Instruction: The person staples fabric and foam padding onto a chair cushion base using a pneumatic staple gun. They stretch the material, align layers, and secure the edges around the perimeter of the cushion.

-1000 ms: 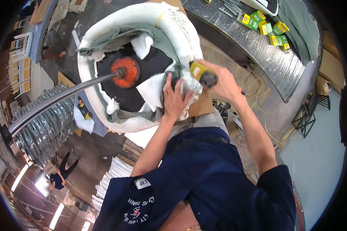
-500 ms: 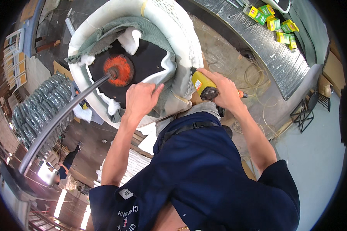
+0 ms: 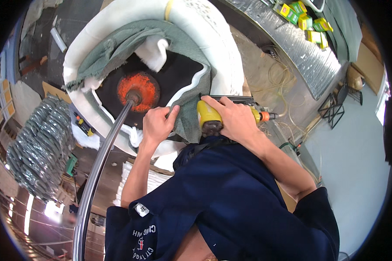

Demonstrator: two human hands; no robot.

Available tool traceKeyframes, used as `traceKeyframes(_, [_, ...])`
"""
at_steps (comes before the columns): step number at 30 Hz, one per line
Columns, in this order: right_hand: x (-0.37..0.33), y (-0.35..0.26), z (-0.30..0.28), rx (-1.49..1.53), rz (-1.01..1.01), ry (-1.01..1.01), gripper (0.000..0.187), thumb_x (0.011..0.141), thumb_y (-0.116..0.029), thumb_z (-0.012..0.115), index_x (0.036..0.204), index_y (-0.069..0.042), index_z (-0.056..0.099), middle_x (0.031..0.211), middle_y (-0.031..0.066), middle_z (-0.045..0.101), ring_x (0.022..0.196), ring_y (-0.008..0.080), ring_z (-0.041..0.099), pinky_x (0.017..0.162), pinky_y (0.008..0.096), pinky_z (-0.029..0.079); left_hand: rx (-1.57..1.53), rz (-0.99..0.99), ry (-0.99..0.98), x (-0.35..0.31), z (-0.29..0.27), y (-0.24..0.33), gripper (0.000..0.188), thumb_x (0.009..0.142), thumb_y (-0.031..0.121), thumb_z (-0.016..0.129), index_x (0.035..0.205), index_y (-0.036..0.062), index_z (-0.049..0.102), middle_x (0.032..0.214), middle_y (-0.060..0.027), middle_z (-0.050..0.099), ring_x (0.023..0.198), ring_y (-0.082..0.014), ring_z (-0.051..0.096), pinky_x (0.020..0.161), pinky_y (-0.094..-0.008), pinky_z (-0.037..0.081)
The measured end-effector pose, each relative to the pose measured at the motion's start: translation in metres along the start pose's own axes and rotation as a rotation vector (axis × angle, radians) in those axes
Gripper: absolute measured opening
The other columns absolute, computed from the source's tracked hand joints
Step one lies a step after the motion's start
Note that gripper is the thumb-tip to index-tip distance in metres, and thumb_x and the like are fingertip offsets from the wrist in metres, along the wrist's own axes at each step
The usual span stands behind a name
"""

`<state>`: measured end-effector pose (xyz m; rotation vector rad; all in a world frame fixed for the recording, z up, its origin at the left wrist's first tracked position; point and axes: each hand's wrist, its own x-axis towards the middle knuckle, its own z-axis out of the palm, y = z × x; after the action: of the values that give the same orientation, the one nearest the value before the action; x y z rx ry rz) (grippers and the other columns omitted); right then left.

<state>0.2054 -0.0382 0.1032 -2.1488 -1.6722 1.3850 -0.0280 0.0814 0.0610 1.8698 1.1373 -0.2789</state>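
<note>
Wears navy shirt point(image 3: 239, 187), nearest. Has both hands up front, a bit apart. Grips yellow tool point(image 3: 208, 112) w/ R hand point(image 3: 235, 116), w/ fingers wrapped over its body, orange fitting point(image 3: 265, 116) at rear, black bar point(image 3: 243, 100) along far side. Aims tool's nose L, over grey-green fabric point(image 3: 187, 119); can't tell if touching. Has L hand point(image 3: 156, 124) at fabric's inner edge, w/ fingers curled & thumb out; can't tell if pinching cloth or just resting. Faces padded white ring point(image 3: 204, 26), just beyond shirt, w/ fabric draped round inner side & frayed at far L. Encloses black panel point(image 3: 178, 71), w/ worn red-orange disc point(image 3: 152, 87) approx. mid & white wadding point(image 3: 154, 54) sticking up past it. Has metal pole point(image 3: 102, 169) running from disc to lower L. Further out L, shows shiny plastic-wrapped stack point(image 3: 39, 143). Out R, has pale hose point(image 3: 276, 80) looped on floor, then metal-topped bench point(image 3: 300, 56) w/ yellow-green boxes point(image 3: 307, 22) toward far end
</note>
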Motion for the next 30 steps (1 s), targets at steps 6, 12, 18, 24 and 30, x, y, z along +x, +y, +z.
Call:
traceKeyframes(6, [0.02, -0.015, -0.006, -0.103, 0.055, -0.043, 0.082, 0.07, -0.01, 0.078, 0.146, -0.025, 0.052, 0.098, 0.0148, 0.066, 0.081, 0.0394, 0.071, 0.072, 0.0487, 0.058, 0.135, 0.167, 0.176, 0.024, 0.001, 0.0, 0.03, 0.096, 0.033, 0.068, 0.087, 0.0042, 0.064, 0.082, -0.0177, 0.065, 0.081, -0.0395, 0.066, 0.07, -0.049, 0.051])
traceKeyframes(12, [0.007, 0.018, -0.039, -0.008, -0.086, -0.05, 0.076, 0.074, -0.017, 0.078, 0.146, -0.026, 0.054, 0.106, 0.0158, 0.067, 0.088, 0.0414, 0.071, 0.077, 0.0504, 0.056, 0.289, 0.338, 0.114, 0.064, 0.007, 0.043, 0.03, 0.095, 0.035, 0.067, 0.084, 0.0072, 0.065, 0.082, -0.0079, 0.066, 0.09, -0.0313, 0.064, 0.076, -0.0448, 0.049])
traceKeyframes(18, [0.021, 0.016, -0.044, -0.229, -0.21, -0.096, 0.074, 0.077, -0.021, 0.078, 0.146, -0.028, 0.054, 0.099, 0.0123, 0.065, 0.083, 0.0367, 0.07, 0.073, 0.0486, 0.056, 0.259, 0.404, 0.349, 0.034, 0.046, 0.017, 0.026, 0.095, 0.027, 0.068, 0.076, 0.0102, 0.063, 0.076, -0.0047, 0.062, 0.074, -0.0272, 0.055, 0.069, -0.0412, 0.039])
traceKeyframes(24, [0.041, -0.015, -0.024, -0.377, -0.067, -0.139, 0.065, 0.081, -0.013, 0.073, 0.142, -0.026, 0.056, 0.1, 0.0157, 0.069, 0.08, 0.0339, 0.074, 0.067, 0.0454, 0.059, 0.181, 0.247, 0.423, 0.024, 0.081, 0.011, 0.025, 0.096, 0.024, 0.067, 0.074, 0.0102, 0.062, 0.074, -0.0059, 0.063, 0.074, -0.0281, 0.055, 0.069, -0.0421, 0.039])
traceKeyframes(30, [0.039, 0.015, -0.05, -0.295, -0.224, -0.136, 0.07, 0.079, -0.016, 0.076, 0.144, -0.028, 0.054, 0.1, 0.016, 0.068, 0.085, 0.0368, 0.073, 0.073, 0.0491, 0.058, 0.024, 0.181, 0.427, 0.039, 0.058, 0.029, 0.022, 0.096, 0.025, 0.067, 0.084, 0.0074, 0.065, 0.081, -0.0088, 0.066, 0.077, -0.0305, 0.059, 0.068, -0.0432, 0.044])
